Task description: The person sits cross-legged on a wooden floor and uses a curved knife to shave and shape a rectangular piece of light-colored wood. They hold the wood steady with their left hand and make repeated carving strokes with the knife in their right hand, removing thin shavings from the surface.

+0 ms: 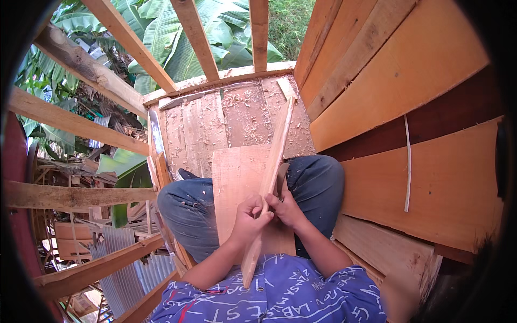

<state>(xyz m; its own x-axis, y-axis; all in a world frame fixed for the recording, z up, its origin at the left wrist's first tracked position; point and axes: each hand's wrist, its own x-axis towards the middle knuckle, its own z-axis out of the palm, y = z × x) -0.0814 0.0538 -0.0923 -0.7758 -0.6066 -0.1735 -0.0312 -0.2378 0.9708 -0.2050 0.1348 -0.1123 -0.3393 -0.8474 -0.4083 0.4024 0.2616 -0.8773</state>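
Observation:
A long, pale wooden strip (276,145) runs from against my shirt, across my lap and away toward the far floor. My left hand (249,216) is closed around it near its lower part. Right beside it, my right hand (287,209) is closed on a knife (281,176), whose dark blade points away from me along the strip's right side. The knife's handle is mostly hidden in my fingers. Under both hands a flat wooden board (232,175) lies across my lap between my bent knees.
Wood shavings litter the plank floor (204,121). Slatted wooden railings (134,48) enclose the left and far sides, with banana leaves beyond. Wide plank boards (425,183) form a wall close on my right, a thin strip (407,161) hanging against it. A short wood piece (286,88) lies far ahead.

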